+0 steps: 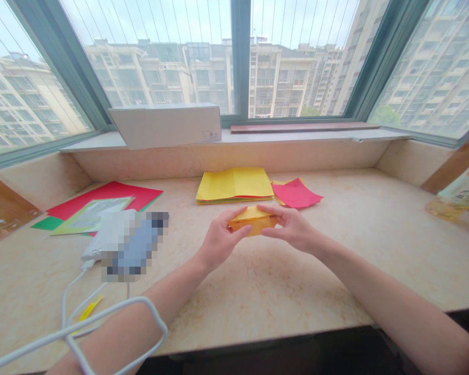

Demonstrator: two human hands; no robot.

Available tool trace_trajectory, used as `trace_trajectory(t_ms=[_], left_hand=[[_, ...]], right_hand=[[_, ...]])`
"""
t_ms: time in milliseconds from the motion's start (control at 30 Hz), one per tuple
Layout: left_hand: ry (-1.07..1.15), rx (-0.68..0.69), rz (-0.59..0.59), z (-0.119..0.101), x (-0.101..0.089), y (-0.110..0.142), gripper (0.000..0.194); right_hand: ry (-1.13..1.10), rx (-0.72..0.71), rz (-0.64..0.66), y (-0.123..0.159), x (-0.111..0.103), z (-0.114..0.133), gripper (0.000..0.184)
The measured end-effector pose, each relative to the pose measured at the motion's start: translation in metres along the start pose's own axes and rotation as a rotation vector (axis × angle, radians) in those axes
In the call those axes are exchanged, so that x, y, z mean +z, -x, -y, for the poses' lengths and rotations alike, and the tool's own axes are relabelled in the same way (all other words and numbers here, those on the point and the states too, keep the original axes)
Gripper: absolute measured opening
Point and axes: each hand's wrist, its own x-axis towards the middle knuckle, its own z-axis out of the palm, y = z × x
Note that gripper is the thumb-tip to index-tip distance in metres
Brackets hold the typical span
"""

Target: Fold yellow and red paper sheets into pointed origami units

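Marbled counter (359,224) open rightward; hands (250,229) pinch folded yellow paper (256,225), front edge near.

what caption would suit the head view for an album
Two hands hold a folded yellow paper above a marble-patterned counter by the window.

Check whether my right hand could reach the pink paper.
Probably yes: the pink paper lies just past the right hand with nothing in between, though that hand is helping hold the folded yellow paper.

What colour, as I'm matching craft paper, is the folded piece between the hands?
The folded piece is orange-yellow, best seen in the head view.
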Motion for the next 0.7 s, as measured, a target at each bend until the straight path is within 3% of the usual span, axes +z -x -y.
trace_trajectory(t_ms=[200, 333, 533, 700], left_hand=[[-0.149, 0.052, 0.049, -0.0030, 0.0011, 0.0013, 0.052], [-0.311, 0.089, 0.055, -0.0010, -0.0002, 0.0026, 0.049], [-0.569, 0.271, 0.026, 0.0036, -0.0034, 0.0026, 0.031], [-0.642, 0.302, 0.059, 0.0002, -0.0042, 0.0021, 0.022]], right_hand=[[0.337, -0.118, -0.130, 0.0014, 0.0003, 0.0000, 0.045], [0.457, -0.171, -0.122, 0.0022, 0.0010, 0.0023, 0.033], [0.545, -0.203, -0.105, 0.0014, 0.0021, 0.0046, 0.023], [0.575, -0.181, -0.110, 0.0009, 0.0004, 0.0000, 0.021]])
